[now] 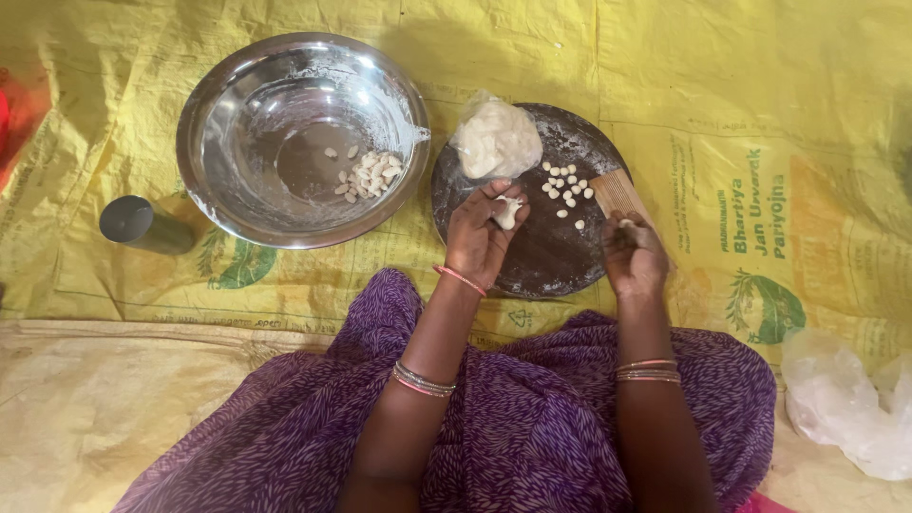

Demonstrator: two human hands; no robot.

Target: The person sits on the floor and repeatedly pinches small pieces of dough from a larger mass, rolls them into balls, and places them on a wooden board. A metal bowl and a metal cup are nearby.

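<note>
Head view is showing a steel cup (142,224) lying at far left, then the steel bowl (302,138) keeping the shaped pieces (369,175) collected. My left hand (482,236) is closing around a small dough lump (507,212), feeding it out over the dark round board (546,252). My right hand (633,255) is pinching a tiny bit against the wooden comb (617,193); my fingers are hiding it, and the plastic bag (845,404) is running off the frame.
</note>
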